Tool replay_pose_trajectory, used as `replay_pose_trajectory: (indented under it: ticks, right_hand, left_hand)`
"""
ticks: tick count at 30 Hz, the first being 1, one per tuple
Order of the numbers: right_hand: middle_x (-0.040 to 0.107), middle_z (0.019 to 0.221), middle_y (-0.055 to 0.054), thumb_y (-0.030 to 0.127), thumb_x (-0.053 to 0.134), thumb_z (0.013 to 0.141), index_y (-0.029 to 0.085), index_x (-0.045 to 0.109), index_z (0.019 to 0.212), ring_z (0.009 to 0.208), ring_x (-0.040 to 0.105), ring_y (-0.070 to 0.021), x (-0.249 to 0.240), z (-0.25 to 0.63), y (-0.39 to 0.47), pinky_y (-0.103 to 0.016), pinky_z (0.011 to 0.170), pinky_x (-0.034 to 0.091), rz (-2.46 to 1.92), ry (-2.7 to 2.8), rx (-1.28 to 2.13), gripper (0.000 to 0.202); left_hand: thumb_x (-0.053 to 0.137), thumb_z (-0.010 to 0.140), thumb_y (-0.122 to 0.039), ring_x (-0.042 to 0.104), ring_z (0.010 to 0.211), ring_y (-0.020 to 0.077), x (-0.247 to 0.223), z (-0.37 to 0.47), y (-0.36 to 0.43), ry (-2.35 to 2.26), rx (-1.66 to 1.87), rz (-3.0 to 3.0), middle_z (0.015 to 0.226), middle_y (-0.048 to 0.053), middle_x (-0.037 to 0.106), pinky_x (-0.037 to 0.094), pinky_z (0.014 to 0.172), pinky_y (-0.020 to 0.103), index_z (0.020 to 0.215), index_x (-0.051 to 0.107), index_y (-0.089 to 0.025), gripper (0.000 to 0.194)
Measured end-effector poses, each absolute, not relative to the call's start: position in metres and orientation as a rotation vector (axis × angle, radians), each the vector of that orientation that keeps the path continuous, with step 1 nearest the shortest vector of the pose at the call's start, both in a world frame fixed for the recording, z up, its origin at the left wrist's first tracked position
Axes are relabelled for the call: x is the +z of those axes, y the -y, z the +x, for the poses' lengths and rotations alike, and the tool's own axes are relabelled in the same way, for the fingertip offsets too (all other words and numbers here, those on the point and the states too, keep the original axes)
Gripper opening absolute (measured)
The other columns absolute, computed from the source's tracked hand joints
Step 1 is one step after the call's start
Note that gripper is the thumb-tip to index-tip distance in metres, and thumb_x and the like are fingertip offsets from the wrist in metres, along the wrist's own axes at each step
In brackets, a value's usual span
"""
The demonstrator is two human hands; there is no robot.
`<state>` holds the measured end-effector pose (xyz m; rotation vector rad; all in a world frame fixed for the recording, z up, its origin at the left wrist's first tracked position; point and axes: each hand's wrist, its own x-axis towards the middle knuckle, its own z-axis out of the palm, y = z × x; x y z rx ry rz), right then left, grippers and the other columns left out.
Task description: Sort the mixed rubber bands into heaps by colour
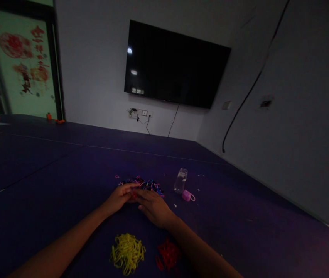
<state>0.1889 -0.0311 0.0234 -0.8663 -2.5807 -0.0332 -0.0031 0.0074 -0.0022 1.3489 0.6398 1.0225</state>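
Note:
My left hand (119,199) and my right hand (156,208) meet over the purple table, fingers stretched out and curved toward each other. A few red bands (134,195) show between them; whether they rest on the table or in the fingers is hard to see. Just beyond my fingertips lies a heap of small blue, black and pink bands (152,186), partly covered by the hands. Nearer to me sits a tangled pile of yellow rubber bands (127,253). To its right, a pile of red rubber bands (168,254) lies beside my right forearm.
A clear plastic bottle (181,180) lies right of the heap, with a pink looped cap (186,195) by it. White scraps (175,205) are scattered around. The purple table (51,173) reaches the wall, where a dark television (176,65) hangs. Orange objects (49,116) stand far left.

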Motion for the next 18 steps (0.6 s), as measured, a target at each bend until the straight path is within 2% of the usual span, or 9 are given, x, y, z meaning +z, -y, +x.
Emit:
replay_pose_trajectory:
  ticks: [5,10,18]
  right_hand:
    - [0.048,0.133,-0.007,0.026,0.038,0.092,0.020,0.043,0.131,0.121,0.043,-0.0187,0.0232,0.1891,0.0308,-0.036,0.098,0.036,-0.866,2.577,0.024,0.039]
    - [0.048,0.133,-0.006,0.026,0.039,0.092,0.021,0.042,0.131,0.122,0.043,-0.0183,0.0240,0.1891,0.0310,-0.036,0.099,0.036,-0.834,2.572,0.036,0.040]
    - [0.049,0.132,-0.006,0.026,0.039,0.092,0.020,0.048,0.127,0.122,0.043,-0.0180,0.0209,0.1894,0.0294,-0.036,0.100,0.035,-0.839,2.550,0.043,0.037]
  left_hand:
    - [0.066,0.075,-0.029,0.063,0.096,0.0225,-0.0009,-0.0041,-0.0065,-0.649,0.991,1.333,0.101,0.007,0.069,0.046,0.089,0.039,0.118,0.056,-0.018,0.046]
    - [0.065,0.075,-0.027,0.065,0.093,0.0227,0.0017,-0.0039,-0.0051,-0.678,0.972,1.344,0.101,0.010,0.069,0.049,0.085,0.038,0.121,0.054,-0.017,0.048]
    - [0.066,0.074,-0.026,0.064,0.096,0.0230,0.0035,-0.0044,-0.0037,-0.694,0.959,1.304,0.104,0.010,0.068,0.050,0.085,0.036,0.119,0.056,-0.016,0.047]
